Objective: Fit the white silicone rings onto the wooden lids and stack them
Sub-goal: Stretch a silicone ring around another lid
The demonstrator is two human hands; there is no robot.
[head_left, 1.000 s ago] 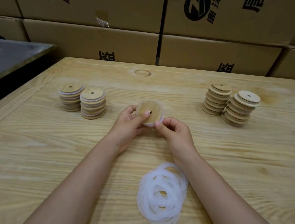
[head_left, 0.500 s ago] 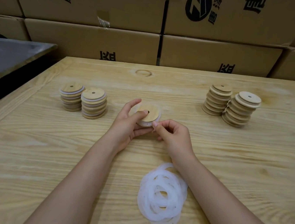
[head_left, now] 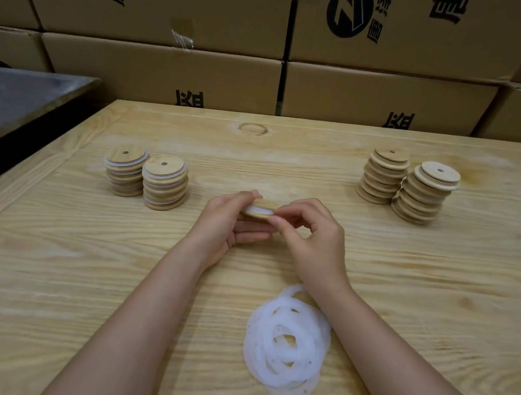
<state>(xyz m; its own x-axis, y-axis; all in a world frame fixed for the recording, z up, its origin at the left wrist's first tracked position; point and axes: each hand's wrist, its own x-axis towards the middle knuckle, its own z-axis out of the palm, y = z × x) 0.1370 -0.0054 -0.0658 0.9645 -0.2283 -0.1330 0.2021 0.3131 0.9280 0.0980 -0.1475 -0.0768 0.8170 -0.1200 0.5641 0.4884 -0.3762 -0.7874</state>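
The light over my table (head_left: 49,270) is soft, warm and rather dim, and seems to come from above: the stacks (head_left: 164,186) throw only short, faint shadows, and a pale shadow lies under my left hand (head_left: 222,225). Nothing glares; the metal top (head_left: 13,104) at left shows a dull grey sheen, and the tape (head_left: 183,37) on the boxes (head_left: 157,68) catches a small glint. The rings (head_left: 288,340) are the brightest patch, a little washed out. The wide lens bows the table's edges and the box lines toward the frame's sides, and the corners darken. The lid (head_left: 261,208) in my fingers looks slightly soft.
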